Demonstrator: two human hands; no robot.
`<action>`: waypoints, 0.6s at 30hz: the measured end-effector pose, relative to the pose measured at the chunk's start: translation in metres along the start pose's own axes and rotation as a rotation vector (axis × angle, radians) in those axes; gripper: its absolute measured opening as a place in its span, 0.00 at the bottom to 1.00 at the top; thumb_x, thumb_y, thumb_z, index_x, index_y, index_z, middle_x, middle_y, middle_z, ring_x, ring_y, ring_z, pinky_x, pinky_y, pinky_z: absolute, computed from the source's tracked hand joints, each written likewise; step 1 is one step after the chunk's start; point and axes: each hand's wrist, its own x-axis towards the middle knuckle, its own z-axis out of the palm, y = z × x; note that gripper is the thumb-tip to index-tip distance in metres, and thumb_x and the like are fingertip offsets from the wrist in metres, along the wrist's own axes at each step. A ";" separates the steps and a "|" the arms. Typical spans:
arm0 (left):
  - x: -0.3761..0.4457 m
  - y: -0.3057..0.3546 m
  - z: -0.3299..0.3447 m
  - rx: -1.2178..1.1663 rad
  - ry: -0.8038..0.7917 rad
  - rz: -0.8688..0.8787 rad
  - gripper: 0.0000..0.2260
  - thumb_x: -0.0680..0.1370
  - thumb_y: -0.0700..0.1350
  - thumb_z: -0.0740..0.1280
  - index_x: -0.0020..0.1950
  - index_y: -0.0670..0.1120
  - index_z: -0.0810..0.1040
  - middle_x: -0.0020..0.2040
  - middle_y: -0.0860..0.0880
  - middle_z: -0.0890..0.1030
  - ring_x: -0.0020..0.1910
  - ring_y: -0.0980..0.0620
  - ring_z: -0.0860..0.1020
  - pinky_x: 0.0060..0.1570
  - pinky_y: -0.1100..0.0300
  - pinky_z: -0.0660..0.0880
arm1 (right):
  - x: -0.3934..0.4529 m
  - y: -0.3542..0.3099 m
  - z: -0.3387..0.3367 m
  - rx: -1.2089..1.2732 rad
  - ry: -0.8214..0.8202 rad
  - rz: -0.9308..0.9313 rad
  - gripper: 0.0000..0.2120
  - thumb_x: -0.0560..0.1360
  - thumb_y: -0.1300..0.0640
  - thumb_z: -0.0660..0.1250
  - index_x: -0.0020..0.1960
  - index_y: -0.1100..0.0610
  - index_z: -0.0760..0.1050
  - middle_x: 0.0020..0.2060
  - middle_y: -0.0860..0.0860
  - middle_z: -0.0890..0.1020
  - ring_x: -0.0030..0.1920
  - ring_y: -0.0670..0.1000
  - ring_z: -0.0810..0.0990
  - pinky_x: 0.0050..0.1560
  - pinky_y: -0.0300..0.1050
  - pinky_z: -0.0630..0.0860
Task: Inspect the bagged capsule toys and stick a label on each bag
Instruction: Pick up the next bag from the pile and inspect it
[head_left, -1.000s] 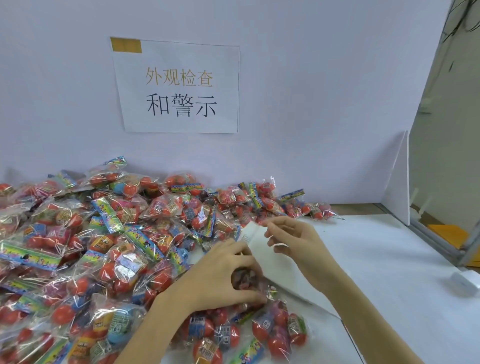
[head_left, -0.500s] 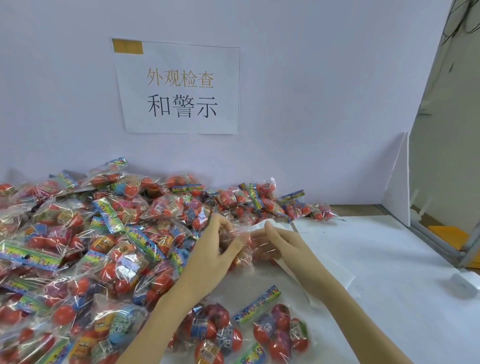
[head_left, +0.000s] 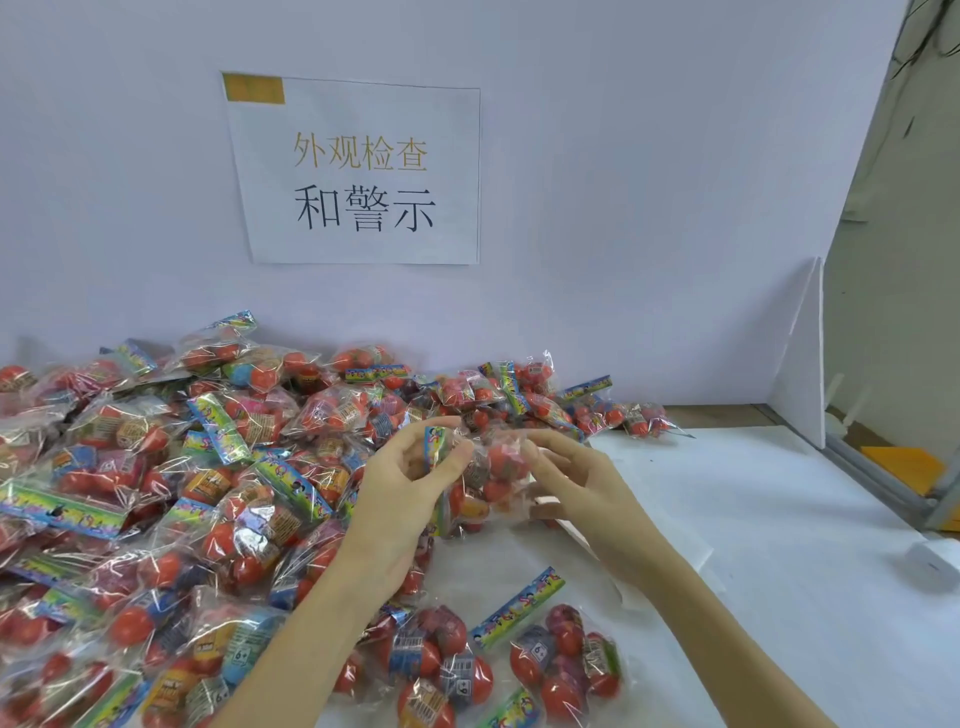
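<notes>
we see both hands gripping clear crinkly plastic bag of red capsule toys (head_left: 488, 483): left hand (head_left: 400, 493) at header, right hand (head_left: 576, 483) at side. light, slippery film; we'd pinch header.

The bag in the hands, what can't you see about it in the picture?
- Head view: whether the held bag already has a label; crinkly plastic glare and motion blur hide it.
- Head view: the bag's near sides, covered by the left hand and the right hand.
- Head view: what the right hand's fingertips pinch, too small and blurred to tell.
- Head view: how far the pile of bags goes; the left and bottom edges cut it off.
</notes>
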 end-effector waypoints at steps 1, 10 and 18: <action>0.000 0.000 0.000 -0.004 0.007 0.010 0.11 0.74 0.47 0.78 0.56 0.53 0.86 0.49 0.49 0.87 0.53 0.52 0.85 0.49 0.67 0.79 | 0.000 0.000 0.002 0.014 0.043 -0.014 0.15 0.79 0.37 0.69 0.54 0.45 0.86 0.43 0.51 0.86 0.41 0.52 0.85 0.50 0.52 0.84; 0.004 0.001 -0.002 -0.144 0.022 -0.129 0.09 0.74 0.51 0.77 0.41 0.46 0.85 0.36 0.51 0.78 0.33 0.57 0.76 0.33 0.62 0.76 | 0.007 0.002 0.002 0.078 0.306 -0.079 0.19 0.76 0.43 0.71 0.43 0.58 0.87 0.35 0.47 0.85 0.41 0.46 0.85 0.50 0.46 0.85; -0.003 -0.009 0.008 0.007 0.162 0.057 0.13 0.80 0.51 0.73 0.42 0.43 0.80 0.36 0.39 0.75 0.38 0.50 0.72 0.44 0.53 0.71 | 0.002 0.000 0.011 0.099 0.217 -0.103 0.19 0.80 0.40 0.66 0.52 0.54 0.87 0.47 0.58 0.87 0.47 0.54 0.84 0.53 0.52 0.84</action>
